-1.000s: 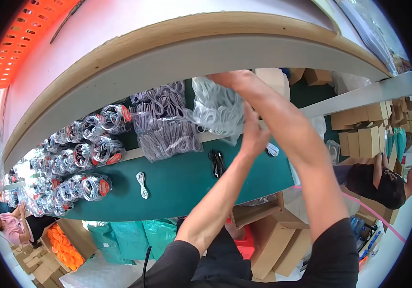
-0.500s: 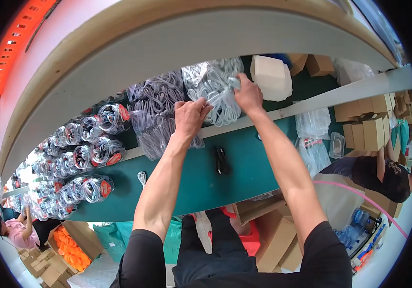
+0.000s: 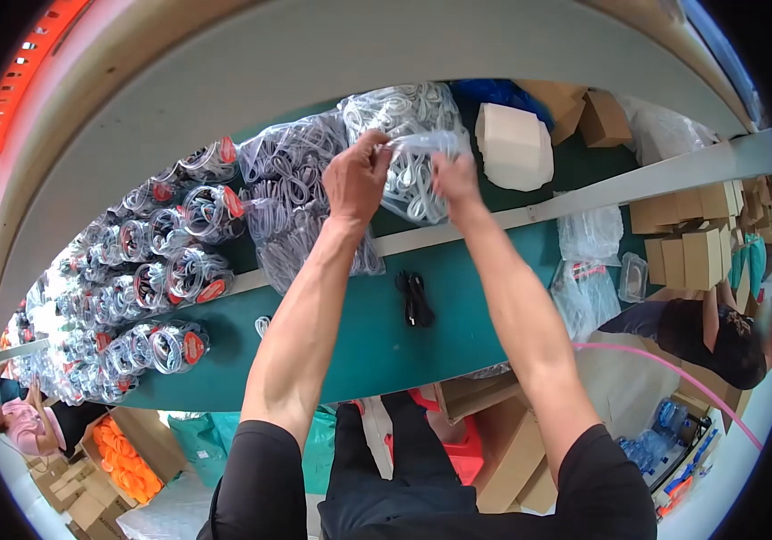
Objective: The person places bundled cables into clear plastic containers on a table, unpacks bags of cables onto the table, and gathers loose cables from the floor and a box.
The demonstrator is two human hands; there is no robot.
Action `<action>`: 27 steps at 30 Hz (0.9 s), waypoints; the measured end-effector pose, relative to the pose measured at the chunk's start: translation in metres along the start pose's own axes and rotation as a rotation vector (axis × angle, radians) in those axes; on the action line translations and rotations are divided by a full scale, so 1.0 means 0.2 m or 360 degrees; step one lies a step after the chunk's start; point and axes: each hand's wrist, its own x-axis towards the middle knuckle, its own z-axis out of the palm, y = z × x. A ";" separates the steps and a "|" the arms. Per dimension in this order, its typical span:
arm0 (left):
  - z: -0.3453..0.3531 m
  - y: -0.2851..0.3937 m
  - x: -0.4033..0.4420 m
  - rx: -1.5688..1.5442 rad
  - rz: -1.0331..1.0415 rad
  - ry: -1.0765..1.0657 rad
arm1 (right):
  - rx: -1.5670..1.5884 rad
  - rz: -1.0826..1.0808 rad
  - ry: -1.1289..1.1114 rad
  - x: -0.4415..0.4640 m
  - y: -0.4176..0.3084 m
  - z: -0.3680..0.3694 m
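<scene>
A clear plastic bag of coiled white cables (image 3: 411, 191) lies on the far part of the green table, its mouth towards me. My left hand (image 3: 355, 180) is closed, pinching the left side of the bag's rim. On the other side, my right hand (image 3: 458, 187) is curled at the bag's right edge, a little smeared by motion, with clear film stretched between the two hands. Bags of grey coiled cables (image 3: 294, 171) sit beside my left hand. Nearer me on the table lies a black bundled cable (image 3: 415, 300).
Rows of clear round tubs with cables (image 3: 195, 274) fill the left of the table. A white container (image 3: 514, 148) stands right of the bag. A metal bar (image 3: 624, 187) crosses the table. Cardboard boxes (image 3: 687, 252) and a person (image 3: 710, 333) are at right; another person (image 3: 30, 427) is at left.
The bag's rim is lifted and pulled between my hands. My left hand has moved up and right; my right hand is slightly lower. The view has shifted slightly.
</scene>
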 end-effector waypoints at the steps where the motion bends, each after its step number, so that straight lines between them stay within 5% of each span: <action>1: 0.00 -0.02 0.00 0.0003 -0.0055 0.0045 | 0.0333 -0.0097 -0.0075 0.00 -0.12 0.00; 3: 0.01 -0.12 -0.01 0.0152 -0.0330 -0.0115 | -0.0034 -0.0141 0.0135 0.08 -0.13 0.06; 5: 0.05 -0.18 -0.03 0.0254 -0.0384 -0.0148 | -0.1134 -0.0898 0.0416 0.11 0.01 0.14; 6: 0.03 -0.16 -0.03 0.0255 -0.0395 -0.0143 | -0.1160 -0.1310 0.0545 0.06 0.07 0.18; 11: -0.10 -0.09 -0.11 -0.0489 -0.0085 -0.0319 | -0.1179 -0.1003 0.0055 0.03 0.01 0.02; 13: -0.28 -0.04 -0.24 -0.0337 0.0021 -0.0274 | -0.1082 -0.0978 -0.0062 -0.06 -0.03 -0.08; 17: -0.74 -0.02 -0.82 -0.0586 -0.0282 -0.0471 | -0.1059 -0.1511 0.0126 -0.57 -0.13 -0.25; 21: -1.18 -0.04 -1.53 -0.0548 -0.0476 -0.1335 | -0.0571 -0.0814 -0.0425 -1.29 0.04 -0.26; 24: -1.35 -0.15 -1.97 -0.0567 -0.0656 -0.2061 | -0.0515 -0.0299 -0.1177 -1.83 0.32 -0.12; 27: -1.37 -0.34 -2.32 -0.0408 -0.0749 -0.2378 | -0.0619 0.0146 -0.1757 -2.14 0.81 0.07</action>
